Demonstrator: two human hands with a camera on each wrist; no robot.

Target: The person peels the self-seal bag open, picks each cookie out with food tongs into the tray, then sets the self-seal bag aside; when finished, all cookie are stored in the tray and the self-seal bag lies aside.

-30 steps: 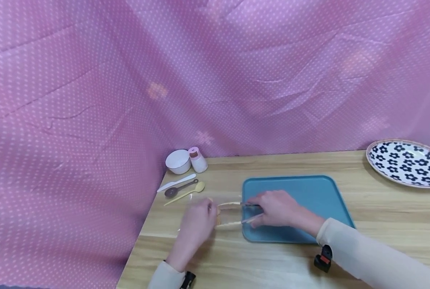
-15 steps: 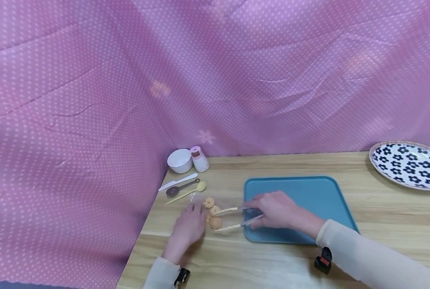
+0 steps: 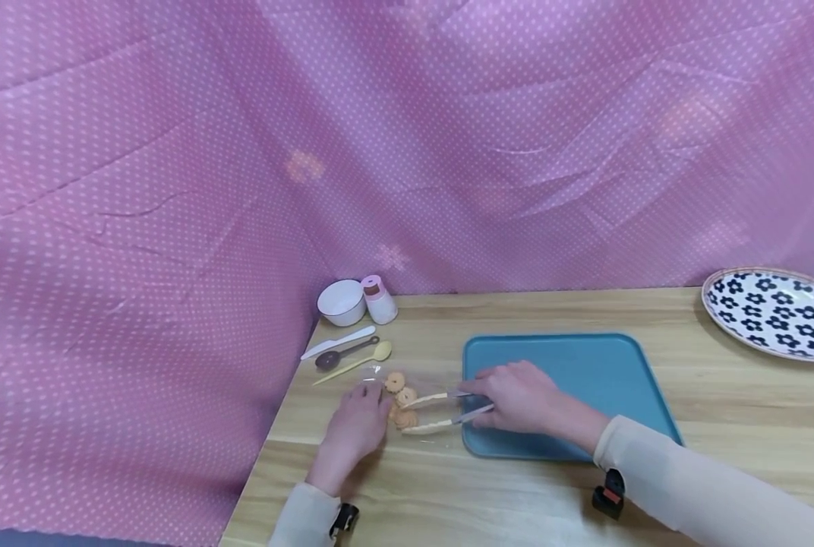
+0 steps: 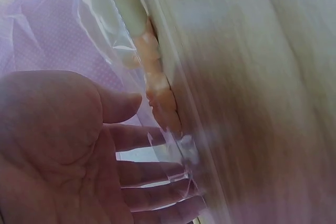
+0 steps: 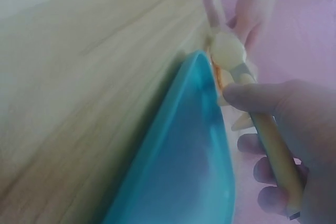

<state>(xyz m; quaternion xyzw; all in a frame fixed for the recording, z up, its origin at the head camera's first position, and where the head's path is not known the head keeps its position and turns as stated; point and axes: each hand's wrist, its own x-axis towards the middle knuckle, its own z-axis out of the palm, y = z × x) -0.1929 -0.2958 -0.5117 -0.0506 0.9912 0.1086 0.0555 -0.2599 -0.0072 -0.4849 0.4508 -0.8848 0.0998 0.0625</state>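
Several round biscuits (image 3: 395, 381) lie in a clear plastic bag (image 4: 94, 19) on the wooden table. My left hand (image 3: 358, 420) rests at the bag's left end beside the biscuits. In the left wrist view its fingers are extended, with the fingertips at the film and the thumb apart from them. My right hand (image 3: 516, 396) grips a pair of tongs (image 5: 275, 148) over the left part of the blue tray (image 3: 585, 365). The cream tips of the tongs are spread apart and reach to the biscuits, overlapping the bag.
Behind the left hand lie a yellow spoon (image 3: 382, 351), a dark spoon (image 3: 327, 360) and a white knife (image 3: 339, 342). A white bowl (image 3: 342, 302) and a pink-capped bottle (image 3: 380, 302) stand at the back left. A flower-patterned plate (image 3: 776, 311) is at the back right.
My left hand has drawn back to the left from over the biscuits, and they now show between it and the tongs. The right hand with the tongs has stayed nearly in place.
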